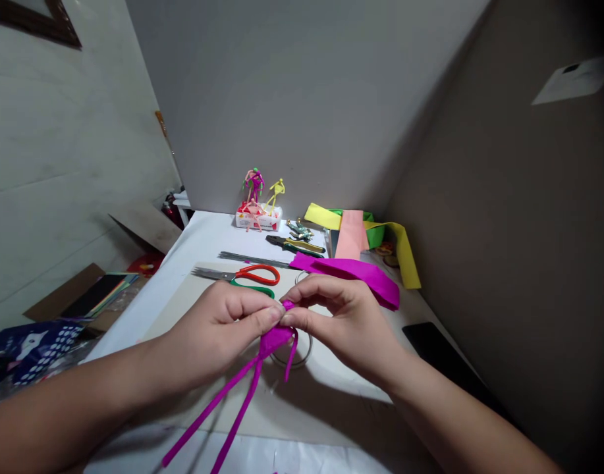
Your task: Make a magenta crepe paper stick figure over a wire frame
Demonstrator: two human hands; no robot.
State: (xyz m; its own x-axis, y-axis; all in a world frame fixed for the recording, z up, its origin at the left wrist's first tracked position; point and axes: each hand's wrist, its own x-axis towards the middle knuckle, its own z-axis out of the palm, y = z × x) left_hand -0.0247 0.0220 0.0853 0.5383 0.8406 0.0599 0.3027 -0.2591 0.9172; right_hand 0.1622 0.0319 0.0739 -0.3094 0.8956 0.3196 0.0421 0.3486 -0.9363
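Note:
Both of my hands pinch a small magenta figure (274, 342) wrapped in crepe paper, held above the white table (207, 230). My left hand (222, 329) grips its upper part with thumb and fingers closed. My right hand (338, 316) pinches the same spot from the right. Two long magenta legs (227, 411) hang down toward me, and a short strand dangles beside them. A magenta crepe strip (354, 271) lies just behind my right hand.
Red and green scissors (245, 275), pliers (294, 245) and a bundle of wires (252, 259) lie mid-table. Small paper figures (259, 191) stand on a white box at the back. Yellow, pink and green strips (365, 234) lie right. A dark phone (437, 349) sits near the right edge.

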